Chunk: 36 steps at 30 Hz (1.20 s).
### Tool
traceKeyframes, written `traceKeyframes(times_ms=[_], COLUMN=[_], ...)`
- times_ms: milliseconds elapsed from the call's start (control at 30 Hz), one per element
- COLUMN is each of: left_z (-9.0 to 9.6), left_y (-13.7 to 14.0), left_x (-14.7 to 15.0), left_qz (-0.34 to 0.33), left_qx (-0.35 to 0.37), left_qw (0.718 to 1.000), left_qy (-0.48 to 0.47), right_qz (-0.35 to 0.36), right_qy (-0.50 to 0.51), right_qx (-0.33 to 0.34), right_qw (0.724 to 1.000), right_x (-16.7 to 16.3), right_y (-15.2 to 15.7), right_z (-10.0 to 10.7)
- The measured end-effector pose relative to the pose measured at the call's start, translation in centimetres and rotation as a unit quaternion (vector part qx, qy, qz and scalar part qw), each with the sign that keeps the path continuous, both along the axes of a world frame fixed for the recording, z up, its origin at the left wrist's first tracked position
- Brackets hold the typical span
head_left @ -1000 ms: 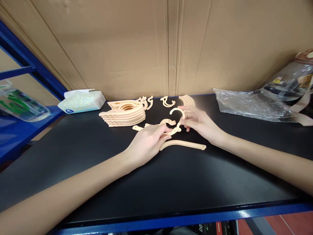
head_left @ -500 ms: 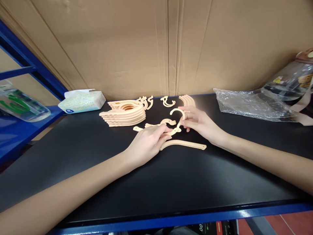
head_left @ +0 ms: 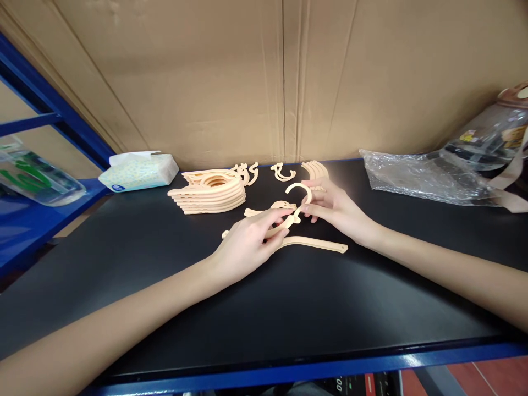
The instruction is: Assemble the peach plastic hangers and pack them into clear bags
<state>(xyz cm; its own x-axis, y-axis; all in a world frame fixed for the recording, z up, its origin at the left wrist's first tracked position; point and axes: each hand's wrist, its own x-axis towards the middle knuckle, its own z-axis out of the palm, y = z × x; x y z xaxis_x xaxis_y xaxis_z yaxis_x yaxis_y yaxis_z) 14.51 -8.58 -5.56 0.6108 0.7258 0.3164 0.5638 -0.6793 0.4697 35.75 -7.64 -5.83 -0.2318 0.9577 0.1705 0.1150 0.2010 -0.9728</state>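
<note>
Between thumb and fingers, my left hand [head_left: 251, 236] grips a cream plastic hanger arm [head_left: 284, 226], whose far end sticks out left behind the hand. My right hand [head_left: 330, 209] pinches the curved hanger hook [head_left: 309, 193], its open curl facing left. The hook's lower end meets the arm's inner end; whether they are joined I cannot tell. A second hanger arm [head_left: 315, 242] lies on the black tabletop just in front, partly behind my left fingers. Behind my left hand rests another cream hanger piece [head_left: 258, 212].
A stack of cream hangers [head_left: 210, 198] stands at the back left. Loose hooks [head_left: 284, 173] and curved arms [head_left: 314, 169] lie along the back. A tissue pack [head_left: 140, 171] is at left, a clear plastic bag [head_left: 421, 176] and a transparent bottle [head_left: 482, 137] at right. Cardboard [head_left: 206, 82] walls the back.
My left hand has tilted the hanger arm, raising its inner end toward the hook and shifting it slightly left. My right hand holds the hook almost in the same place.
</note>
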Motion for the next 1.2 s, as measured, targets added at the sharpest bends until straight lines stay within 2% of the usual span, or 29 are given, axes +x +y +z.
traceKeyframes(times_ms=[167,233,300,367,467,567,633,800,933,1067,1200], left_z=[1.1,1.5,1.6,1.7,1.6,1.8,1.9,2.3,2.3,2.0,2.0], left_y=[-0.2,-0.1,0.0,0.2,0.3,0.4,0.5,0.3,0.3,0.4,0.4], left_x=[0.3,0.3,0.2,0.1,-0.1,-0.1,-0.1,-0.1,-0.1,-0.2,-0.3], left_qz=[0.008,0.007,0.009,0.017,0.036,0.049,0.048,0.057,0.081,0.088,0.085], left_qx=[-0.046,-0.093,-0.154,-0.218,-0.286,-0.32,-0.337,-0.36,-0.379,-0.414,-0.423], left_qw=[0.999,0.996,0.988,0.973,0.949,0.933,0.924,0.911,0.896,0.868,0.864], left_qy=[0.022,0.007,-0.025,-0.069,-0.129,-0.16,-0.173,-0.191,-0.215,-0.258,-0.259], right_qz=[0.007,-0.024,-0.063,-0.071,-0.019,0.037,0.058,0.088,0.097,0.103,0.092], right_qy=[-0.019,-0.04,-0.091,-0.185,-0.34,-0.416,-0.44,-0.488,-0.504,-0.483,-0.475], right_qx=[0.025,0.066,0.136,0.227,0.364,0.444,0.463,0.476,0.484,0.459,0.442], right_qw=[0.999,0.997,0.984,0.954,0.867,0.793,0.767,0.726,0.709,0.738,0.755], right_x=[0.1,0.2,0.2,0.2,0.1,-0.2,-0.5,-0.8,-0.8,-0.7,-0.6], right_y=[0.2,0.1,-0.3,-1.0,-2.2,-3.2,-3.5,-3.4,-3.2,-3.1,-3.0], right_z=[-0.4,-0.5,-0.3,0.1,0.7,1.1,1.1,0.5,0.3,0.2,0.1])
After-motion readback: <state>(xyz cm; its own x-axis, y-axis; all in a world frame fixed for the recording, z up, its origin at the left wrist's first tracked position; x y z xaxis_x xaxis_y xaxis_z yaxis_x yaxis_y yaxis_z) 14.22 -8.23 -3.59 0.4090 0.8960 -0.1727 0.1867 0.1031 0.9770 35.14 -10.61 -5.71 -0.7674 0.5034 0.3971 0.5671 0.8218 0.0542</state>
